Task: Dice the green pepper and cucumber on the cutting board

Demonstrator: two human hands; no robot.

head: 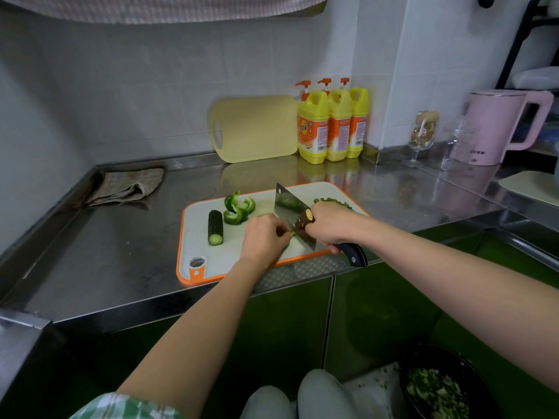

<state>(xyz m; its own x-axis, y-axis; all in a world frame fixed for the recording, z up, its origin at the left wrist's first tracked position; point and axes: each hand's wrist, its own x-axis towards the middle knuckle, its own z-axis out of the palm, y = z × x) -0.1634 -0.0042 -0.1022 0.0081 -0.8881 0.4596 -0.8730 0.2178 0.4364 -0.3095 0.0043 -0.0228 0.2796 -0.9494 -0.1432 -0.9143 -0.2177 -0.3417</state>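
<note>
Under your left hand (263,237) a small green piece (292,234) sits on the cutting board (199,240). Your curled fingertips pinch it down right against the flat of the cleaver (292,210), and too little of it shows to tell whether it is pepper or cucumber. Your right hand (328,225) is wrapped around the cleaver where blade meets handle, with the black handle end sticking out behind your palm over the board's near edge.

Just left of your left hand lies a cucumber stub (215,227), its cut end toward you. Beyond that hand, near its knuckles, curl the green pepper strips (237,207). Past your right hand a heap of diced green bits (332,202) rests at the board's far right corner.

The board lies on a steel counter (106,252). Well to the left of your left hand is a crumpled cloth (127,186). Far beyond both hands, against the wall, lean a yellow cutting board (257,128) and three yellow detergent bottles (332,125). Off to the right of your right hand stand a stemmed glass (422,134) and a pink kettle (496,125). Below your right forearm is a dark bowl (438,385) holding chopped greens.
</note>
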